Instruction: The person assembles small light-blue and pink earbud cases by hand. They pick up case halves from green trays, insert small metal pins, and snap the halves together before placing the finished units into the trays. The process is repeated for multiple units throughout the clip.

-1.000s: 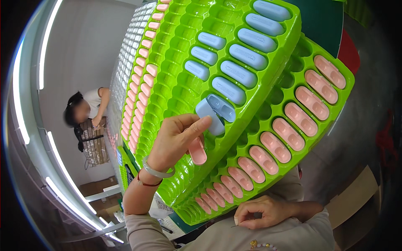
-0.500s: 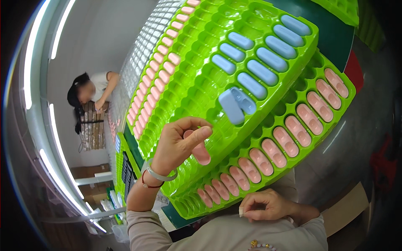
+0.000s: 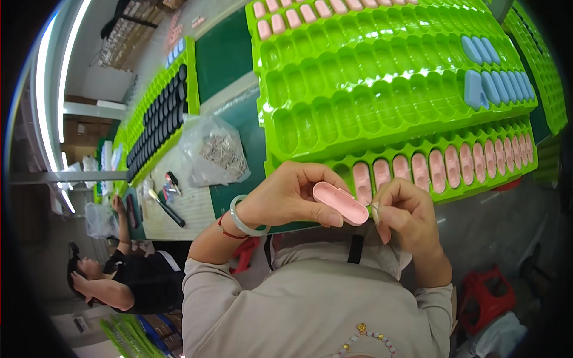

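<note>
In front of my chest, my left hand (image 3: 298,197) grips a pink oval case shell (image 3: 339,203) between thumb and fingers, its hollow side facing up. My right hand (image 3: 407,216) is closed in a pinch just beside the shell's right end. A thin pin-like piece (image 3: 373,206) seems to stick out from its fingertips, too small to make out well. Beyond the hands, a green tray (image 3: 340,168) carries a row of pink case parts (image 3: 419,170). Stacked above it, a larger green tray (image 3: 286,101) holds blue case parts (image 3: 504,86) at the right.
Left of the trays, a clear plastic bag (image 3: 218,149) of small metal pieces sits on the table. A dark-handled brush (image 3: 167,209) lies near it. Black parts (image 3: 158,119) fill another green tray. A co-worker (image 3: 119,280) is at the left; a red stool (image 3: 486,298) stands lower right.
My left hand has brought the pink shell from over the tray to my chest, hollow side now showing. My right hand has risen to meet it. The view has swung left.
</note>
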Available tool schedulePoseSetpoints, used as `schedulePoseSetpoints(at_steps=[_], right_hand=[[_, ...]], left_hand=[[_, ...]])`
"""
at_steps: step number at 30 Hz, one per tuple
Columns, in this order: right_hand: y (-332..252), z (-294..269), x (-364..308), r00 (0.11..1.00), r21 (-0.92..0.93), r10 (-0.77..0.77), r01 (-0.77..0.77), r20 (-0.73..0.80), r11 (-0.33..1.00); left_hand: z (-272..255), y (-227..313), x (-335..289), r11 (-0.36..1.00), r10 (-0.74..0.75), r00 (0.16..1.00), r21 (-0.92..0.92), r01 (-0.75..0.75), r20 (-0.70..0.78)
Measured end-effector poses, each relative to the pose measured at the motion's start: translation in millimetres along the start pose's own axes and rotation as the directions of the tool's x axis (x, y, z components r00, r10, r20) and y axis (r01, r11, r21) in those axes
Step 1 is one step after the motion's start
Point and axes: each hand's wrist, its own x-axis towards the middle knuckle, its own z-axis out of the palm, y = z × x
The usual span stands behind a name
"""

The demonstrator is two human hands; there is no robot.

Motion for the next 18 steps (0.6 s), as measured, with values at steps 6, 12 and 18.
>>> schedulePoseSetpoints(at_steps=[6, 12, 18], right_hand=[[20.9, 35.1, 21.6, 0.956, -0.067, 0.293, -0.292, 0.009, 0.954], [39.1, 64.0, 30.3, 0.939, -0.103, 0.342, -0.337, 0.028, 0.936], [44.5, 73.9, 33.9, 0.953, -0.175, 0.302, -0.299, -0.01, 0.938]], left_hand=[[-25.6, -47.6, -31.1, 0.991, 0.027, 0.999, -0.135, -0.023, 0.024], [-43.0, -73.9, -53.0, 0.938, 0.053, 0.999, -0.343, -0.049, 0.001], [-47.4, -77.7, -57.5, 0.916, 0.065, 0.997, -0.393, -0.077, -0.042]])
